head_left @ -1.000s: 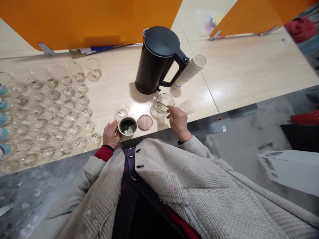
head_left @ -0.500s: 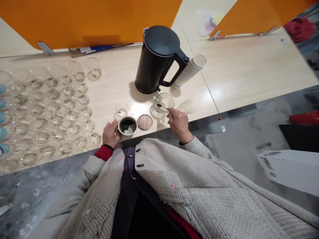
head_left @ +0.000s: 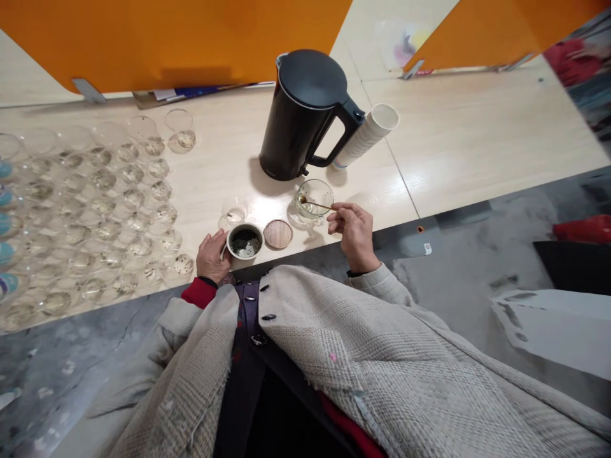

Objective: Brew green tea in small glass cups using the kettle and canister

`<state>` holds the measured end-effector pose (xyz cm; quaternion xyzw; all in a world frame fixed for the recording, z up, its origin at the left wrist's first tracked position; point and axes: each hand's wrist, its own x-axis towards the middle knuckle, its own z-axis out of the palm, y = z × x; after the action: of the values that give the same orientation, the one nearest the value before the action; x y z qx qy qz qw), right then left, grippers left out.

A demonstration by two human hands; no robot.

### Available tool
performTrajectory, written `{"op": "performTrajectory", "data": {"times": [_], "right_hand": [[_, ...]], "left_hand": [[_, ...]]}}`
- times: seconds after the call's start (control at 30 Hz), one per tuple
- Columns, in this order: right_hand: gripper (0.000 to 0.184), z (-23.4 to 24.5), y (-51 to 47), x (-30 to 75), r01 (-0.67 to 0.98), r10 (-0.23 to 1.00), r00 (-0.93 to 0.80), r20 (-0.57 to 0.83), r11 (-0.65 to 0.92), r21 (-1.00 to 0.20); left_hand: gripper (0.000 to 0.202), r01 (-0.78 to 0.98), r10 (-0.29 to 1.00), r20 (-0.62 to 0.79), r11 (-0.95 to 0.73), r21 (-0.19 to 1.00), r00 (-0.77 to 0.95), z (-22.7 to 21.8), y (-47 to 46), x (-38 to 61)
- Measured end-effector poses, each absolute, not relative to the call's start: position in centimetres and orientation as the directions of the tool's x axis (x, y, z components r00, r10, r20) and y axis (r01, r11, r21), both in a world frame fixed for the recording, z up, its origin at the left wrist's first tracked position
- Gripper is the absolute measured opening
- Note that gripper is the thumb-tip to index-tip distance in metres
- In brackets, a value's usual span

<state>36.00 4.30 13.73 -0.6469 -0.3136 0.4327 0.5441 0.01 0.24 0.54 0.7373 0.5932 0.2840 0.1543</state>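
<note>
My left hand (head_left: 212, 257) grips the handle side of a pale cup (head_left: 258, 252) that stands near the table's front edge. Dark tea leaves lie inside it. Between the fingertips of my right hand (head_left: 356, 235) is the end of a thin gold-coloured spoon (head_left: 319, 205). Its bowl rests inside a ribbed glass cup (head_left: 326, 189), close to the inner left wall. A round wooden lid or coaster (head_left: 278, 234) lies just right of the tea cup. Behind that cup stands a small clear plastic cup (head_left: 233, 214).
Rows of clear plastic cups (head_left: 102, 210) with bits of tea leaf cover the left side. A black kettle (head_left: 301, 114) stands behind the glass cup, beside a leaning-looking stack of paper cups (head_left: 367, 135). Orange partitions (head_left: 181, 38) line the back.
My right hand has drawn back to the right, and more of the spoon's handle shows. The spoon lies flatter in the glass cup. My left hand stays at the tea cup.
</note>
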Motion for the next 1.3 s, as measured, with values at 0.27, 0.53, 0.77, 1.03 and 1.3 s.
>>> {"op": "performTrajectory", "data": {"times": [0.27,0.53,0.77,1.03,1.3], "right_hand": [[0.017,12.6,3.4,36.5,-0.227,0.839,0.47,-0.274,-0.184,-0.956],[0.027,11.1,3.4,36.1,-0.14,0.858,0.448,-0.251,-0.21,-0.968],[0.056,12.3,1.6,35.9,0.027,0.889,0.413,-0.198,-0.229,-0.973],[0.048,13.8,-2.6,33.2,0.375,0.935,0.346,-0.082,-0.218,-0.901],[0.031,14.4,-4.1,32.4,0.502,0.967,0.255,0.008,-0.126,-0.855]], "left_hand": [[0.045,0.788,0.954,0.261,-0.271,0.553,0.145,0.7,0.3,-0.1],[0.045,0.792,0.963,0.227,-0.251,0.557,0.145,0.9,0.3,-0.1],[0.046,0.777,0.971,0.2,-0.227,0.588,0.132,0.8,0.3,0.0],[0.046,0.779,0.976,0.183,-0.206,0.592,0.12,1.2,0.3,0.3],[0.045,0.775,0.975,0.185,-0.211,0.596,0.122,1.1,0.3,0.3]]}}
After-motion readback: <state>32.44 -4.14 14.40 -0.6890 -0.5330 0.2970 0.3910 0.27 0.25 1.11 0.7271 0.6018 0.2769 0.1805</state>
